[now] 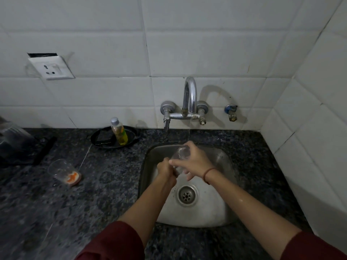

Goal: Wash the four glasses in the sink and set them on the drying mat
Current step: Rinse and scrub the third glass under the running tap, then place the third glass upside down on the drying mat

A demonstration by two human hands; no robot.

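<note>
Clear glass (179, 158) gets washed over the steel sink (221, 207).
Right hand (195, 162) is wrapped tight around it, and left hand (166, 170) pinches its near end, so it stays under the tap (190, 96) water. It lies tilted, its long side pointing away toward the wall. Another dirty glass (63, 171) waits on the counter (105, 184).

Two glasses (179, 158) (63, 171), one bottle (119, 132), one sink (221, 212), one tap (190, 98), two hands (166, 169) (195, 162).
</note>
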